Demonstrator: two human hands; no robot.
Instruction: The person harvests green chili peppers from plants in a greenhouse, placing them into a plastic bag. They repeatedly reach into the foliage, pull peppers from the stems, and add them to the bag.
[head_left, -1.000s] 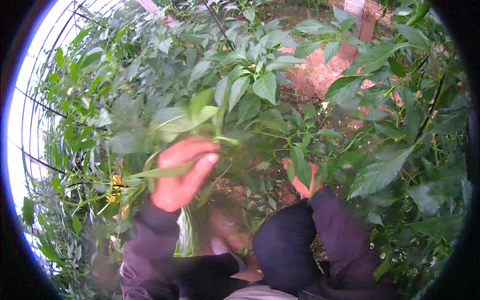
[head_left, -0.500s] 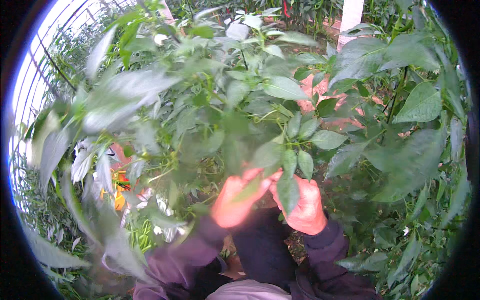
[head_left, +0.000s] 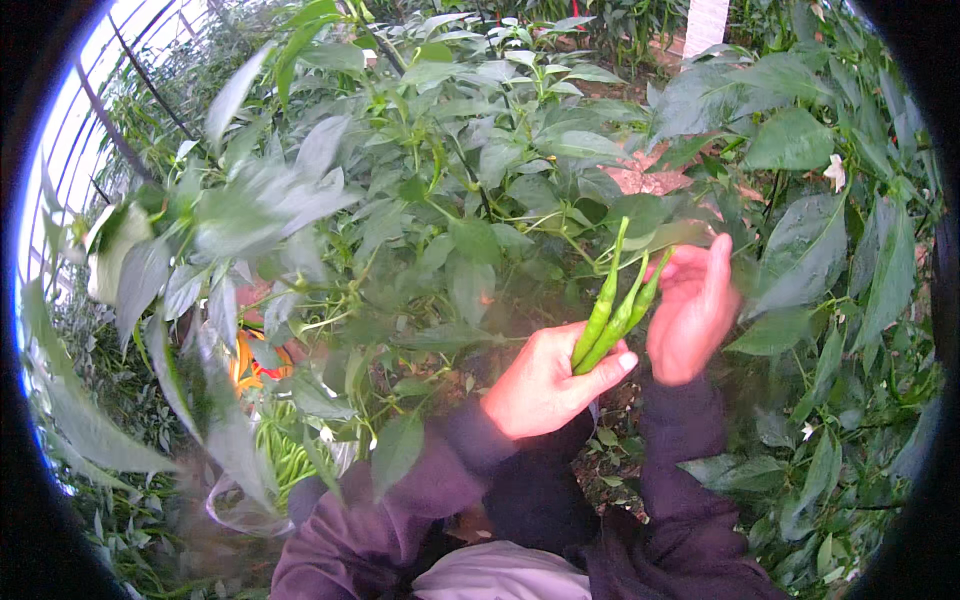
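Three slender green chili peppers stand side by side in my left hand, their thin stem ends pointing up. The thumb presses across their lower parts. Just to the right is my right hand, raised with its fingers apart and partly curled beside the pepper tips. No pepper shows in its grasp. Leaves of the pepper plant hang close above and behind both hands.
Blurred leaves crowd the near left. At lower left, a bag holds many green peppers, with something orange and yellow behind. Dense plants with white flowers fill the right. A white post stands at the back.
My hands were together among the leaves, with no peppers visible in them. Now they are apart; the left shows three peppers, and the right has moved up and right, its fingers opened.
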